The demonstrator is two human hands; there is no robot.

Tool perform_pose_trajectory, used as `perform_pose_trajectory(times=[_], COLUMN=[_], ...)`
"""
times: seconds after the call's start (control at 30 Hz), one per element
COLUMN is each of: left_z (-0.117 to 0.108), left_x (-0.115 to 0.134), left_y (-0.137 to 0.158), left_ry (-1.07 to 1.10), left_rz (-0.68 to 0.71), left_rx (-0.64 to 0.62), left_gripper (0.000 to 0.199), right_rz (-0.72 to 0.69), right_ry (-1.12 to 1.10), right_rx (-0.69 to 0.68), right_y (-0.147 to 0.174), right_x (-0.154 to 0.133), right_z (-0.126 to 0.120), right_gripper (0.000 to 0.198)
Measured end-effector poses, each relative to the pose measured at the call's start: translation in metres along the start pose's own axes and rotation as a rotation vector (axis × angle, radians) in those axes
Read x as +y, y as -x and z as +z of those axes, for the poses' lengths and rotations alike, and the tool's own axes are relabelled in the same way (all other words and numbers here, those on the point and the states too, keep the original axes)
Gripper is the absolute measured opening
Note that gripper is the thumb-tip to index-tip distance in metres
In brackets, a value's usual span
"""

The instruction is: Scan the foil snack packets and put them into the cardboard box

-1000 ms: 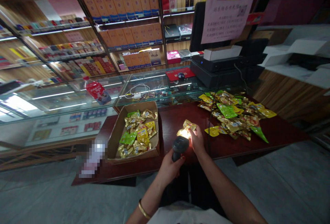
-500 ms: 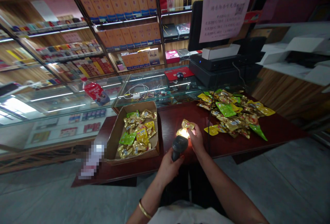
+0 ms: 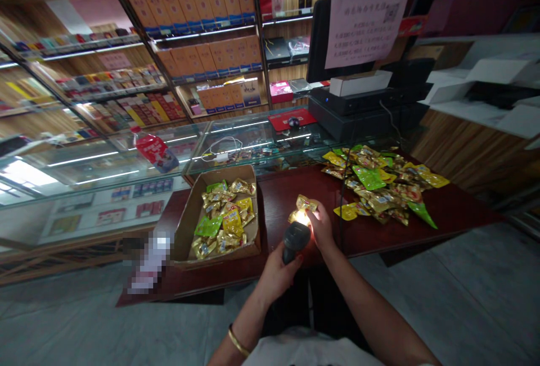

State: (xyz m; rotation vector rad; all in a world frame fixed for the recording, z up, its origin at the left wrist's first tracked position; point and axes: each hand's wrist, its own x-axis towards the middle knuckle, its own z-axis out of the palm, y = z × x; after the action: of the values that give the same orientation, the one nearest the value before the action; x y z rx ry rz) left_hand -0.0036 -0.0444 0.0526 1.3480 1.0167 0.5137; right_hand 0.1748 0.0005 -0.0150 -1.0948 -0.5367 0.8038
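Observation:
My left hand [image 3: 278, 270] is closed round the handle of a black barcode scanner [image 3: 297, 235]. Its bright light falls on a gold snack packet [image 3: 306, 203] that my right hand [image 3: 323, 226] grips just beyond the scanner's head. Part of the packet is washed out by the glare. Left of my hands stands an open cardboard box [image 3: 257, 186] with gold, green and yellow packets [image 3: 232, 222] in it. To the right, a loose heap of similar packets [image 3: 379, 197] lies on the dark red table [image 3: 274, 186].
Behind the table runs a glass display counter [image 3: 248, 130] with a white charger and cable [image 3: 221, 156], a mouse [image 3: 293, 122] on a red mat and a red-labelled bottle [image 3: 154, 149]. A monitor [image 3: 320, 40] stands at the back right. A thin dark cable hangs before the heap.
The scanner in my left hand has shifted very slightly right and down, near the packet. My right hand keeps its grip, almost still. The box and heap look the same.

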Motion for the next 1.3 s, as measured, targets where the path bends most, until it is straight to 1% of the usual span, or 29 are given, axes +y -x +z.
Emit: perform_pose_trajectory(times=[0.17, 0.23, 0.37, 0.6, 0.8, 0.87, 0.93, 1.03, 1.07, 1.13, 1.2, 1.3], left_z=[0.0, 0.0, 0.001, -0.001, -0.006, -0.008, -0.01, -0.012, -0.013, -0.014, -0.015, -0.016], left_x=[-0.007, -0.007, -0.003, -0.004, -0.001, -0.001, -0.001, -0.002, -0.002, -0.002, 0.0, 0.001], left_y=[-0.009, -0.011, -0.008, -0.003, 0.013, 0.02, 0.025, 0.029, 0.029, 0.03, 0.03, 0.03], left_ry=[0.026, 0.038, 0.04, 0.044, 0.025, 0.014, 0.003, -0.002, 0.001, 0.013, 0.027, 0.033], left_rz=[-0.013, -0.016, -0.009, -0.025, -0.02, -0.016, -0.016, -0.024, -0.028, -0.036, -0.037, -0.03], left_rx=[0.053, 0.048, 0.018, 0.03, 0.043, 0.045, 0.047, 0.072, 0.084, 0.097, 0.102, 0.108], left_gripper=[0.052, 0.053, 0.05, 0.051, 0.041, 0.039, 0.038, 0.037, 0.037, 0.038, 0.04, 0.042], right_rz=[-0.036, -0.044, 0.003, -0.027, -0.011, -0.027, -0.039, -0.018, -0.006, 0.023, 0.031, -0.017], right_ry=[-0.004, -0.014, -0.005, 0.002, 0.026, 0.017, 0.021, 0.074, 0.112, 0.227, 0.366, 0.523], right_rx=[0.009, 0.001, -0.007, -0.022, -0.04, -0.025, 0.029, 0.106, 0.099, 0.03, -0.074, -0.193], right_y=[0.0, -0.001, -0.001, 0.0, -0.001, -0.002, -0.003, -0.005, -0.004, -0.003, 0.001, 0.009], right_x=[-0.003, -0.002, 0.0, -0.004, -0.004, -0.001, 0.002, 0.002, 0.0, -0.006, -0.015, -0.026], right_z=[0.003, 0.002, 0.001, 0.002, 0.002, 0.001, 0.0, -0.004, -0.007, -0.012, -0.018, -0.028], right_gripper=[0.039, 0.039, 0.042, 0.04, 0.042, 0.044, 0.047, 0.055, 0.058, 0.06, 0.057, 0.049])
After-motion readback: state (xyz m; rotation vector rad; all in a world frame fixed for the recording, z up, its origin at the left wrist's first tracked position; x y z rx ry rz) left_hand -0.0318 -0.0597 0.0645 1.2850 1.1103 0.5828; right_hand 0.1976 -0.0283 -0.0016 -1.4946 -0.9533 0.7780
